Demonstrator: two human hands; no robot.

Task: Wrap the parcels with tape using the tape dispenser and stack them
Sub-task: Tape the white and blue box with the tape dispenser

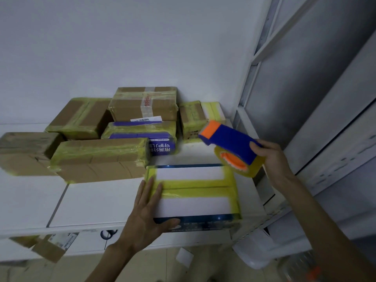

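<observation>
Taping looks nearly done: the left hand [146, 216] lies flat, fingers spread, on the box [193, 197] at the table's [91, 202] front-right edge, the right hand [272, 157] grips the dispenser [230, 146] above, stacking probably next.

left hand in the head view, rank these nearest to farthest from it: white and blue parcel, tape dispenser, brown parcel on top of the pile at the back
1. White and blue parcel: under the left hand, which touches its left end.
2. Tape dispenser: to the right, held by the right hand above the parcel's far right corner.
3. Brown top parcel: at the back by the wall.
</observation>
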